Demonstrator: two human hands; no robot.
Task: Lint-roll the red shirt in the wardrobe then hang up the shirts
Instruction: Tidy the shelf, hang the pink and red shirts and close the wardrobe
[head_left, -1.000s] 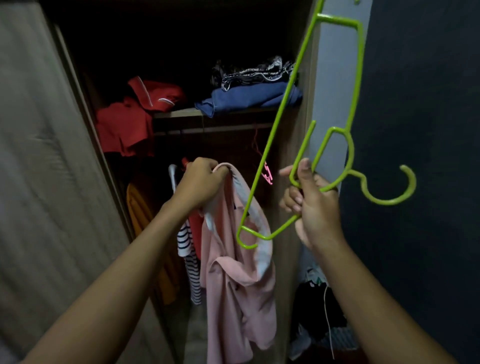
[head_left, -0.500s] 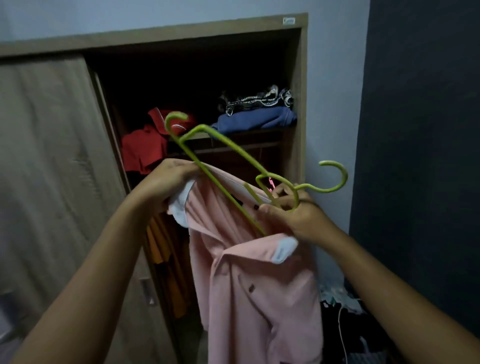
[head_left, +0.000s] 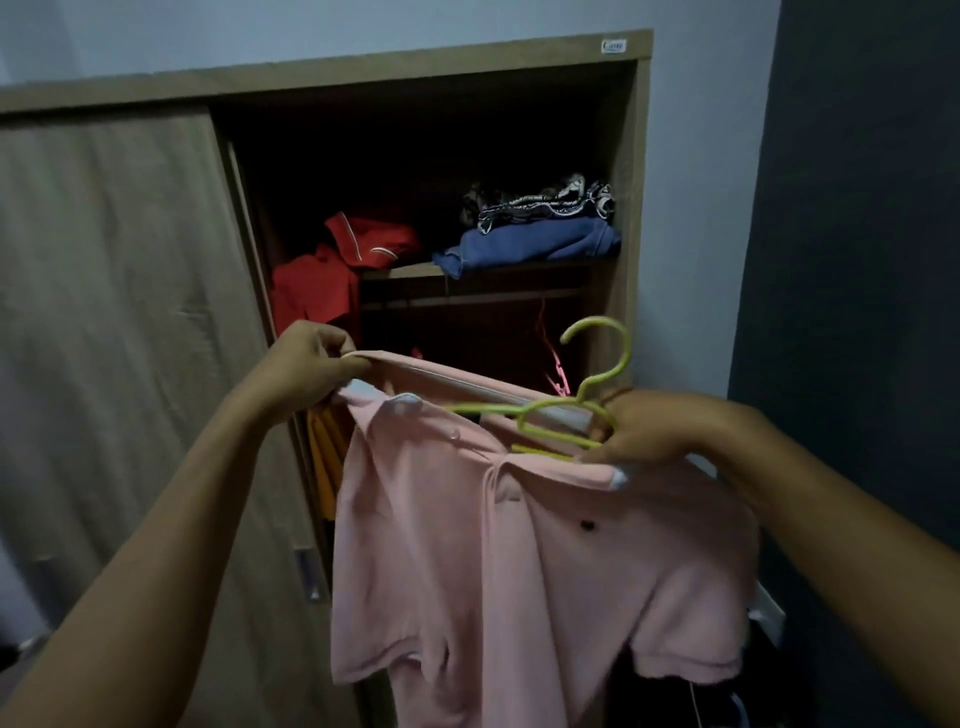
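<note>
A pink polo shirt (head_left: 467, 545) hangs in front of the open wardrobe, held up by both hands. My left hand (head_left: 306, 364) pinches its collar at the left shoulder. My right hand (head_left: 654, 428) grips the green plastic hanger (head_left: 587, 400) together with the shirt's right shoulder. The hanger lies inside the neck opening, its left arm hidden under the fabric and its hook pointing up. A red shirt (head_left: 332, 275) droops over the left end of the wardrobe shelf.
On the shelf (head_left: 415, 270) lie a folded blue garment (head_left: 530, 244) and a patterned cloth (head_left: 540, 200). A pink hanger (head_left: 556, 374) hangs from the rail below. Yellow clothes (head_left: 324, 457) hang lower left. The sliding door (head_left: 114, 338) covers the wardrobe's left half. Dark wall at right.
The hanger has gone from above the shirt into its neck opening and lies level. The shirt is spread wider between my hands. The view has pulled back from the wardrobe.
</note>
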